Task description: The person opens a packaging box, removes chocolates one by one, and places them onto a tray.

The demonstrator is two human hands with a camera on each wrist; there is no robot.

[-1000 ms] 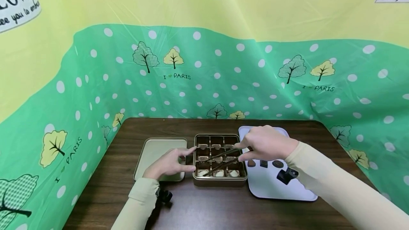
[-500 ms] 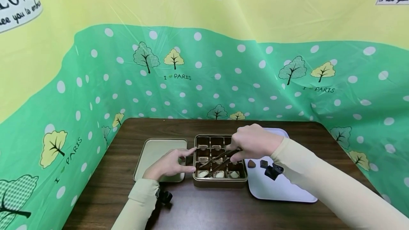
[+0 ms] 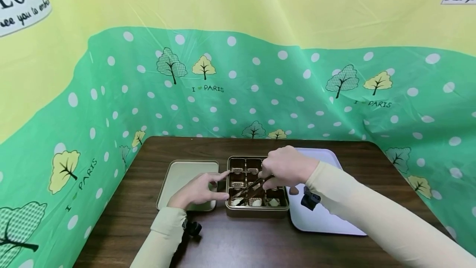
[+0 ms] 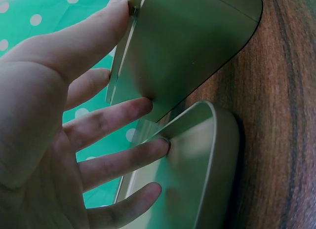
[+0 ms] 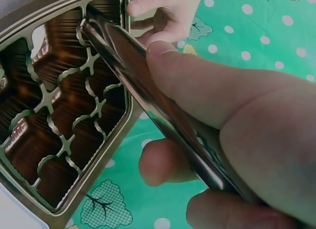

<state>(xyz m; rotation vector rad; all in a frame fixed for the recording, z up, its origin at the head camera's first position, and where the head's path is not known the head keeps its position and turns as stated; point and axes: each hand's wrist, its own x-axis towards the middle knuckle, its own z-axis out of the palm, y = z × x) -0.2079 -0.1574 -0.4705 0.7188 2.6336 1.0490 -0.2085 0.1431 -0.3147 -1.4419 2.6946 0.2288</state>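
A square tin (image 3: 256, 213) with a brown plastic insert divided into compartments stands mid-table. White pieces (image 3: 256, 203), apparently chocolates, lie in its nearest row. My right hand (image 3: 288, 168) grips metal tongs (image 5: 153, 105) between thumb and fingers over the tin. The tongs' tips reach into the near-left compartment, right at the white piece there, and the two arms stand close together. At the tin's left side is my left hand (image 3: 198, 189), fingers extended; its thumb and a fingertip touch the rim and wall. My right hand hides the tin's back-right compartments.
Left of the tin lies its pale metal lid (image 3: 184, 177), partly under my left hand. On the right, a lavender tray (image 3: 323, 218) bears a brown chocolate piece (image 3: 293, 190); my right arm covers part of it. Polka-dot cloth (image 3: 208, 106) hangs around the dark wooden table (image 3: 238, 243).
My right hand has moved left over the tin from beside the tray, and the tongs' arms have drawn closer together at the near-left compartment. The left hand has stayed in place.
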